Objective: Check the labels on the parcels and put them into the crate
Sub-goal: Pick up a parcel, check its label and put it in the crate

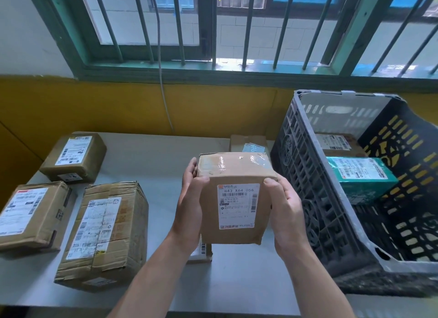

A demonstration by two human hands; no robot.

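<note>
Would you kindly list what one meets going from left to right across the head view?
Flat parcel, crumpled parcel, left hand, held parcel, right hand, crate.

Matt brown cardboard parcel [233,199] (glossy tape on top, paper label [238,205]); grey slotted plastic crate [305,175].

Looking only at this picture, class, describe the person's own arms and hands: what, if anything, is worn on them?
Both arms are bare. The left forearm and right forearm show no sleeve up to the bottom edge of the picture. The left hand and right hand wear no gloves, and no watch, bracelet or ring is visible.
</note>
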